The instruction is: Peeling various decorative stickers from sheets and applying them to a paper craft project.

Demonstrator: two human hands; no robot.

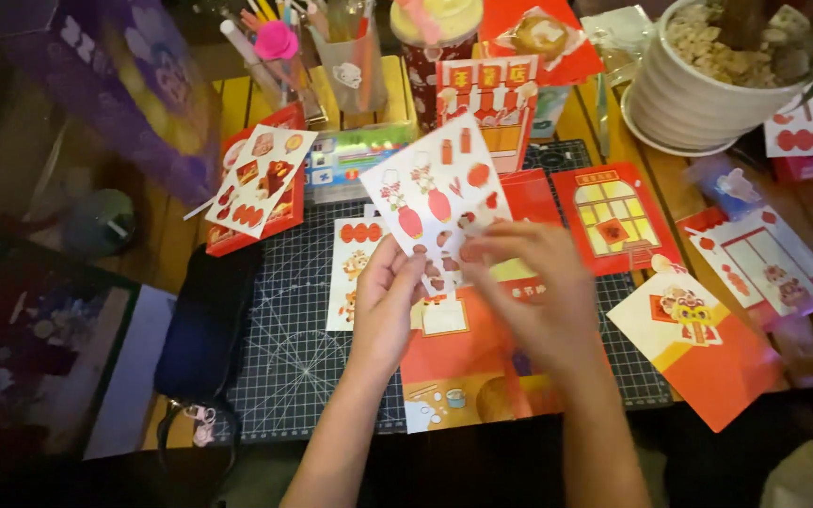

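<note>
A glossy paper sticker sheet (437,202) sits at the frame's centre. Under it lies a matt, rubbery-looking cutting mat (298,353) printed with a grid. Smooth red card pieces (708,353) lie at the right. The ribbed white pot (684,99), upper right, looks like glazed ceramic. The tabletop (176,235) is slatted wood.

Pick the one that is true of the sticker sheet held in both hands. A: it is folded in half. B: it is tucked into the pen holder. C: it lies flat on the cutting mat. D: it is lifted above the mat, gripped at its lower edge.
D: the white sticker sheet is raised over the cutting mat, with the left hand and right hand pinching its lower edge.
</note>
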